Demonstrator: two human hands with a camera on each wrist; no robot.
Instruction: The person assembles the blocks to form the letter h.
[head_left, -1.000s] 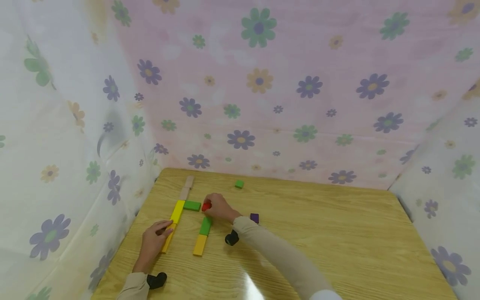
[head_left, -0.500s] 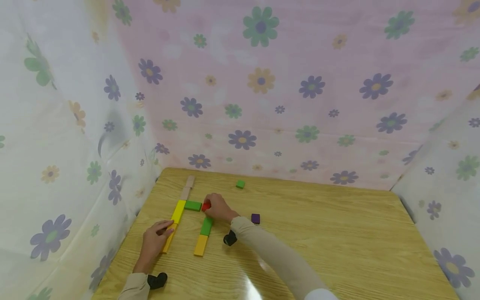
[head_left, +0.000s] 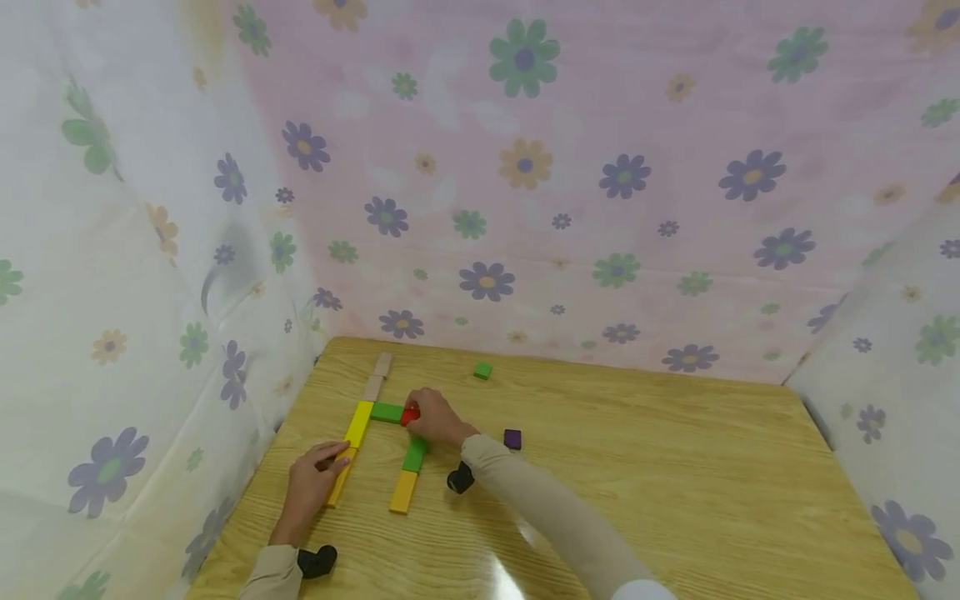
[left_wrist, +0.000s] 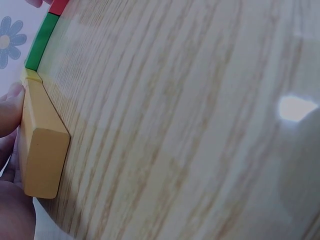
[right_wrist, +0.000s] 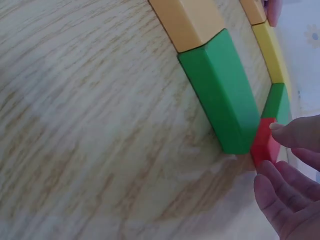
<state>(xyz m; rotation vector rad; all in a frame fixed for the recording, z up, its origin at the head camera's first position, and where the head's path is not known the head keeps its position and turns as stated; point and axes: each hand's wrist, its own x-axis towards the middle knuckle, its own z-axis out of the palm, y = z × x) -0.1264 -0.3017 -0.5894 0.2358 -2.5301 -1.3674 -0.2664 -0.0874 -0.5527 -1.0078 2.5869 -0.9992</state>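
Observation:
In the head view my right hand (head_left: 437, 417) pinches a small red block (right_wrist: 265, 141) between thumb and fingers. The red block sits against the end of a green block (head_left: 387, 413) and by the top corner of a second green block (right_wrist: 220, 90). My left hand (head_left: 313, 477) rests its fingers along the outer side of an orange block (left_wrist: 47, 145), near its joint with a yellow block (head_left: 360, 423). Another orange block (head_left: 402, 492) lies end to end with the second green one.
Two pale wooden blocks (head_left: 378, 377) continue the left row toward the back. A small light-green block (head_left: 483, 371) lies near the back edge, and a dark purple block (head_left: 513, 439) beside the right sleeve. Flowered cloth (head_left: 555, 242) walls the wooden table (head_left: 675, 483).
The right hand has moved the red block slightly left and down, closing the gap to the first green block. The left hand has stayed at the orange block.

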